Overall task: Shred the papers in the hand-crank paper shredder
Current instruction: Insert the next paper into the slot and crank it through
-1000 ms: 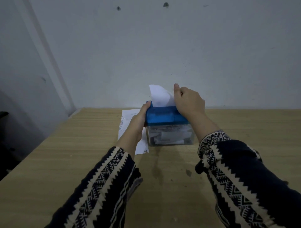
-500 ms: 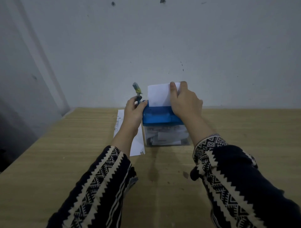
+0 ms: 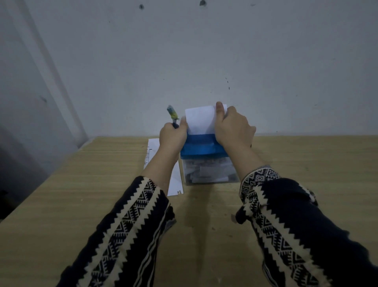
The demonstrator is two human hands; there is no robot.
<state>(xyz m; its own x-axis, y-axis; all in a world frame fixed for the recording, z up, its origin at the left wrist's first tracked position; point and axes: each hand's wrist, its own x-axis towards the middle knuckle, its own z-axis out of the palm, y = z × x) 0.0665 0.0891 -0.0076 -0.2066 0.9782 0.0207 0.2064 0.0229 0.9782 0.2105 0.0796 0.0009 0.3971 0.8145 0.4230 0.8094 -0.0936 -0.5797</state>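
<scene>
The left grip (image 3: 171, 136) curls round the crank (image 3: 171, 112); the right grip (image 3: 233, 129) pinches the paper (image 3: 199, 120) (upright in the shredder (image 3: 202, 148)).

WALL: you face a plain grey-white far wall (image 3: 204, 51), small dark marks (image 3: 202, 2) near its top | LEFT: a pale vertical strip (image 3: 54, 77) slants down to the table's far-left corner | TABLE: light wood-grain table (image 3: 81, 194) spans near field, far edge against wall | LIGHT: dim, cool
</scene>
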